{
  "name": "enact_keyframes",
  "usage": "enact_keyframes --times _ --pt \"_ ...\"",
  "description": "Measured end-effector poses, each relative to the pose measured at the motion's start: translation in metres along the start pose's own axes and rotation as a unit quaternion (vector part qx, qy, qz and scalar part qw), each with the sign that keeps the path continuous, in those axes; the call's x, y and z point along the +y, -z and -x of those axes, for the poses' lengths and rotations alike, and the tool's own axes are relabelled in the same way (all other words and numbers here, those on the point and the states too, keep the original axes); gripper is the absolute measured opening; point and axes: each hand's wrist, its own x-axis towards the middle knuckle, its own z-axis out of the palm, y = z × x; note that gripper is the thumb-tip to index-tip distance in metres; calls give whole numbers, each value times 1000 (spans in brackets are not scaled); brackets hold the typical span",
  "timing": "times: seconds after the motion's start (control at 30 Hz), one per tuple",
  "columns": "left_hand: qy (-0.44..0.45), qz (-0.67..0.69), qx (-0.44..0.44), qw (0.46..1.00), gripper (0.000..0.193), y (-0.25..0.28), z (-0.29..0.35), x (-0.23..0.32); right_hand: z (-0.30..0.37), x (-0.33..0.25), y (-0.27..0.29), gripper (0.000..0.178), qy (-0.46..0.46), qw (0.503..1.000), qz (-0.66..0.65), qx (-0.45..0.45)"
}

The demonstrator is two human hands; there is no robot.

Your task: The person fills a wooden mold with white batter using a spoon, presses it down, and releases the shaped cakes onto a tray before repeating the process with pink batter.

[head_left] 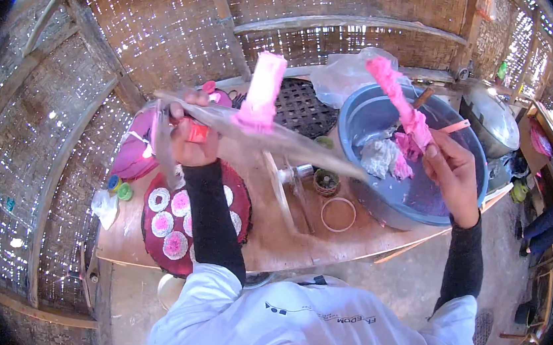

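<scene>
My left hand (194, 141) is closed round one end of a long, motion-blurred tool (292, 149) that slants across the table. A pale cylinder (265, 85) stands up from it, with pink dough around its lower end; a small red piece (198, 132) shows at the palm. Between the thumb and fingers of my right hand (453, 169) is a long, uneven strip of pink dough (399, 104), pointing up and left; whether a stick is inside I cannot tell. Below it, a blue basin (350, 123) contains white dough (379, 157) and pink dough (407, 145).
Under my left forearm lies a round dark red tray (150, 240) with several pink and white rings. A dark woven tray (296, 104), a ring (338, 215), a small jar (326, 181) and a purple bag (137, 152) share the table. A large metal pot (491, 120) stands beyond the basin.
</scene>
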Motion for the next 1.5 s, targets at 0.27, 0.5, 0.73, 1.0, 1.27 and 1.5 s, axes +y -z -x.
enact_keyframes --times 0.27,0.5,0.73,1.0,1.27,1.5 --pt "70 174 -78 979 9 -24 11 -30 -21 -12 -2 22 200 959 179 -88" --pt "86 -221 -175 955 33 -56 -10 -16 -55 -60 -1 18 309 802 495 -130" --pt "139 -293 -257 910 45 -65 -18 -23 -78 -52 0 18 352 731 548 -204" --pt "113 -259 -216 934 33 -43 -9 -37 -74 -44 4 22 386 708 542 -236" --pt "125 -74 -143 979 19 -46 0 -49 -77 -38 19 24 440 698 515 -231" --pt "214 126 -15 969 20 -57 8 -53 -81 -28 31 37 538 649 502 -193"
